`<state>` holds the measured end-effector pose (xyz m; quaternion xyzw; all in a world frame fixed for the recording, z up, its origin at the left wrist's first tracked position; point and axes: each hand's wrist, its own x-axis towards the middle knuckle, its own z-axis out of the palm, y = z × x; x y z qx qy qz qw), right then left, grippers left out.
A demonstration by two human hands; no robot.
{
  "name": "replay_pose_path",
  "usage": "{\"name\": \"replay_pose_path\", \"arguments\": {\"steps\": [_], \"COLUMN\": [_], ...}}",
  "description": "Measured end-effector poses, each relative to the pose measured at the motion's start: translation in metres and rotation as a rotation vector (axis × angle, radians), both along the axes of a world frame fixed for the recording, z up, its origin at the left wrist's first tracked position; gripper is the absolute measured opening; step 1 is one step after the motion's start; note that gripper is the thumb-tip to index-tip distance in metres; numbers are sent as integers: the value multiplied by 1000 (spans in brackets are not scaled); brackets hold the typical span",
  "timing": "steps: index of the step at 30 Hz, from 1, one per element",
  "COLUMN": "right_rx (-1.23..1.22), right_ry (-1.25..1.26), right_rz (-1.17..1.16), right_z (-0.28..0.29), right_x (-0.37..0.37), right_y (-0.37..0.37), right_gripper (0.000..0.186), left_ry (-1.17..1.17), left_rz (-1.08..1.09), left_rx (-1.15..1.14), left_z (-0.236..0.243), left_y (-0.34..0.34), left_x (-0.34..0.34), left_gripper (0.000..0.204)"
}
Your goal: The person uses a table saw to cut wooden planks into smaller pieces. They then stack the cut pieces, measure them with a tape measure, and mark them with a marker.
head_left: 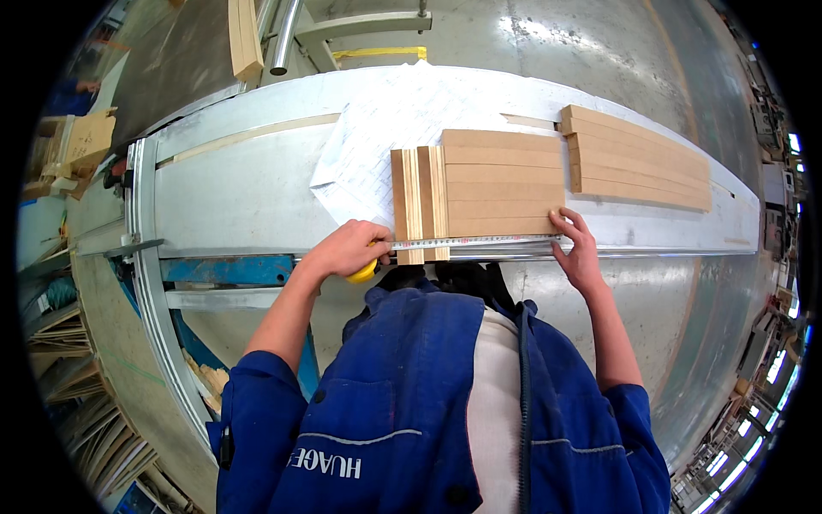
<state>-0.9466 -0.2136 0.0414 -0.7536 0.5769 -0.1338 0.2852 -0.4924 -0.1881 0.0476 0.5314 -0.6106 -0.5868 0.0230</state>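
My left hand (347,250) is closed round a yellow tape measure (363,273) at the near left corner of the wooden pieces. Its pale blade (479,242) runs rightward along their near edge. At the blade's far end, my right hand (578,253) has its thumb and fingers around the tip, the fingertips touching the right edge of the boards. Under the tape lies a row of brown boards (503,184) side by side. To their left, upright strips with layered plywood edges (419,197) stick out nearer to me than the boards.
A second stack of brown boards (638,163) lies to the right on the long pale worktable (231,206). Paper sheets with drawings (364,150) are spread partly beneath the boards. A metal rail (147,197) crosses at left; a metal tube (287,38) stands beyond.
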Motion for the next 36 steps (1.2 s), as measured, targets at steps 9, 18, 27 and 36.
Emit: {"name": "replay_pose_path", "arguments": {"steps": [9,18,27,36], "right_rx": [-10,-29,-38,-41], "right_ry": [-4,77,58,59], "right_rz": [-31,-61,-82,-77], "right_z": [-9,-12,-19,-18], "right_x": [1,4,0,4], "right_y": [6,10,11,12], "right_gripper": [68,70,71,70], "left_ry": [181,294,318,299], "left_rz": [-25,9,-8,-12], "left_rx": [286,490,580,566], "left_z": [-19,-26,-36,-33], "left_y": [-16,-25,-31,-30], "left_x": [10,13,16,15], "left_gripper": [20,17,17,17]}}
